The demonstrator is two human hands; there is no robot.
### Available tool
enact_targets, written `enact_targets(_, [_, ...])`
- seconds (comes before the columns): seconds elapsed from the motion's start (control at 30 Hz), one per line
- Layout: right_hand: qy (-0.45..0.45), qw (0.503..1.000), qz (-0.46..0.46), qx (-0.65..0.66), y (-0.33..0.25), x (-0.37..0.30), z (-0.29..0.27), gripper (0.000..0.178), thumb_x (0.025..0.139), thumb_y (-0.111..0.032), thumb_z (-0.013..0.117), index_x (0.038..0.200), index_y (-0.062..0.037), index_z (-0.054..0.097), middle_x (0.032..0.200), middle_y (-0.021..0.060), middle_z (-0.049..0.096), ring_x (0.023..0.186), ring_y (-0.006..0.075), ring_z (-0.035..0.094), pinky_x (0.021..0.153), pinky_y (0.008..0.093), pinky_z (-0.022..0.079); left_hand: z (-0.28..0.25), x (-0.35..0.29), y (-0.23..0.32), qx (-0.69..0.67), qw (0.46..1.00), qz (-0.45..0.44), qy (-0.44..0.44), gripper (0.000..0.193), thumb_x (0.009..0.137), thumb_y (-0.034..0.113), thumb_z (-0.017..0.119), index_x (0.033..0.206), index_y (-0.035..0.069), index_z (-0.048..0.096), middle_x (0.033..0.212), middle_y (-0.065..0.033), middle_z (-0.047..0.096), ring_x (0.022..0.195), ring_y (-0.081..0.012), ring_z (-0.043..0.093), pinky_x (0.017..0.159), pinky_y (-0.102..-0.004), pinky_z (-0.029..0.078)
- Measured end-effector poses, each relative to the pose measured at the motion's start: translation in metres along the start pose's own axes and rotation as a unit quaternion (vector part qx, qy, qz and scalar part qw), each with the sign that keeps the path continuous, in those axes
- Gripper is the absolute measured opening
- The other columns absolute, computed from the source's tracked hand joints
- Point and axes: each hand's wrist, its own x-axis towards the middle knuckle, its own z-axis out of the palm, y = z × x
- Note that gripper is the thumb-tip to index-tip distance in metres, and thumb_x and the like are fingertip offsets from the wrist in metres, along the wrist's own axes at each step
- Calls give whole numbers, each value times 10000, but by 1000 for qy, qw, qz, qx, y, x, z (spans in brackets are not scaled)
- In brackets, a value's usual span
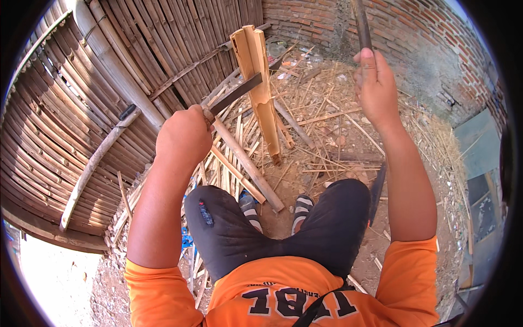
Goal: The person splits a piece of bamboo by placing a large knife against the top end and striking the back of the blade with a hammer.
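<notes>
My left hand (184,136) is closed around the handle of a machete (237,97). Its dark blade crosses a pale split bamboo length (267,117) partway down from the top. The blade's tip shows beyond the far side, while its middle is hidden by the bamboo. This bamboo stands nearly upright, lower end against the ground between and ahead of my feet. Raised to the right, my right hand (377,87) grips a dark stick (361,24) with the thumb along it. The stick points up and is apart from both blade and bamboo.
Loose bamboo strips (234,174) and splinters litter the dirt around my feet. A thicker pole (248,163) lies ahead of my left foot. A bamboo slat wall (81,141) rises at left, a brick wall (436,54) at the far right. Grey sheets (479,141) lie by the right edge.
</notes>
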Motion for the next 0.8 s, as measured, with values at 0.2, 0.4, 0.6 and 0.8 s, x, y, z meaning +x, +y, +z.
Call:
enact_targets(0.2, [-153, 970, -36, -188, 2, -15, 12, 473, 1077, -444, 468, 959, 1, 580, 667, 135, 568, 587, 276, 535, 603, 423, 450, 0, -3, -2, -1, 1000, -3, -13, 302, 899, 266, 721, 1024, 6, 630, 918, -234, 710, 940, -442, 674, 826, -527, 527])
enact_targets(0.4, [13, 998, -45, -34, -32, -6, -10, 468, 1060, -448, 499, 979, 2, 598, 697, 163, 605, 628, 317, 587, 627, 462, 459, 0, -4, 1, 1, 1000, -6, -5, 295, 900, 262, 722, 1008, 2, 633, 919, -228, 711, 941, -436, 674, 826, -523, 526])
enact_targets(0.6, [-139, 968, 15, -211, 13, -30, 8, 458, 1071, -438, 487, 952, -7, 582, 717, 169, 629, 622, 342, 596, 595, 450, 446, -1, -5, 4, -7, 1000, 3, 3, 276, 897, 254, 724, 998, 10, 644, 938, -227, 713, 956, -424, 676, 836, -514, 529])
enact_targets(0.8, [3, 995, 0, -102, -21, -6, -20, 468, 1073, -444, 464, 937, -11, 578, 757, 202, 641, 674, 371, 629, 658, 490, 482, 2, -4, 0, -6, 1000, 1, 1, 257, 880, 237, 733, 977, 14, 650, 918, -213, 716, 935, -417, 683, 822, -505, 533])
